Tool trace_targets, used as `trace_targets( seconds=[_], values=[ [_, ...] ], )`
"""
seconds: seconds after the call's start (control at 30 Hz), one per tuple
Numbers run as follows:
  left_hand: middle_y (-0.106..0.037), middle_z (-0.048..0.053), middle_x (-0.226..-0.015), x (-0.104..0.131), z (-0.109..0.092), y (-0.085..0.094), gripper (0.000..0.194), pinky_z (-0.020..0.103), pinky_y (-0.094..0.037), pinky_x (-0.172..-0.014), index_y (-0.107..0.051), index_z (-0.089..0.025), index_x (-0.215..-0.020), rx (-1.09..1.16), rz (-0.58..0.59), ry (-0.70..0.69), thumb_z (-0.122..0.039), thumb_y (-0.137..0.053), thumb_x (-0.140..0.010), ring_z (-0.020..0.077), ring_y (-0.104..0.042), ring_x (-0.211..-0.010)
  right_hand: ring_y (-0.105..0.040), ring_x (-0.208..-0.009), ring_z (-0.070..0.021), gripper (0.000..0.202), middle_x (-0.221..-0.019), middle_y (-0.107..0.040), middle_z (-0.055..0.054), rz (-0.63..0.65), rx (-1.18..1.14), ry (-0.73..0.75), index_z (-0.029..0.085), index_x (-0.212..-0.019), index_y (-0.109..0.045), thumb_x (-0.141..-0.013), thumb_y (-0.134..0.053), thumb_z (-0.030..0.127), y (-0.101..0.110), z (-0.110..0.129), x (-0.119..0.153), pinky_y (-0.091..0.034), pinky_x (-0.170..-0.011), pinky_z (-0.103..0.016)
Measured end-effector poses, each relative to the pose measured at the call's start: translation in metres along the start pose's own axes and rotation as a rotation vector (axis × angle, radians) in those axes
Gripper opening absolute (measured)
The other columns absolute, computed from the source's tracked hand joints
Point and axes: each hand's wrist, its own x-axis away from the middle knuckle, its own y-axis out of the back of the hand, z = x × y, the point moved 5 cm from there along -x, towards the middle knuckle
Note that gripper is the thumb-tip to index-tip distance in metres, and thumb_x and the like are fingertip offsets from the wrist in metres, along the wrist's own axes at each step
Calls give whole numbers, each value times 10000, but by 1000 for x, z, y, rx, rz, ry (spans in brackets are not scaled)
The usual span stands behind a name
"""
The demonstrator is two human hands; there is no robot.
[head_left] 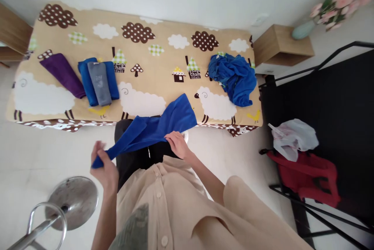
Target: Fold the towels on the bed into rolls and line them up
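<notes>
A blue cloth (152,129) stretches across my lap, its right part lying on the edge of the patterned bed. My left hand (105,166) grips its narrow, bunched left end. With fingertips pinched, my right hand (177,144) holds the cloth's lower edge near the wider right part. On the bed at the left lie a rolled purple cloth (62,74), a folded blue cloth (113,80) and, on top of the blue, a grey rolled cloth (99,83) with lettering. A crumpled heap of blue cloth (233,78) rests at the bed's right side.
The bed (163,78) has a sheep and cloud print. A chrome stool base (73,203) stands lower left. At right are a wooden wall box (288,45), a vase (304,30) with pink flowers, a black-framed surface, a white plastic bag (298,137) and a red bag (309,176).
</notes>
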Motion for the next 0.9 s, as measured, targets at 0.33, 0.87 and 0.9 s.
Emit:
trace_targets(
  seconds=[0.33,0.87,0.9],
  values=[
    [-726,92,-1100,74,-50,-19,347,354,-595,-913,-636,-177,-1244,-263,753,-919,-45,-510,-949,218,-690,-986,-696,-817,-155,253,-936,-737,-56,5,-8,226,203,-1142,-675,-1114,-432,272,8,121,45,-533,-699,-262],
    [-743,24,-1094,28,7,137,312,256,-568,-680,-692,-285,-1207,-557,694,-926,-178,-486,-1000,180,-747,-853,-608,-772,-149,283,-931,-640,-26,156,-77,-239,216,-857,-640,-727,-532,-11,54,15,109,-504,-725,-252],
    [-758,11,-1068,32,8,143,322,245,-548,-621,-704,-314,-1218,-507,741,-948,-188,-495,-1007,176,-753,-828,-611,-776,-155,287,-928,-639,-32,107,-60,-250,214,-867,-641,-730,-514,-4,56,4,114,-510,-730,-259]
  ],
)
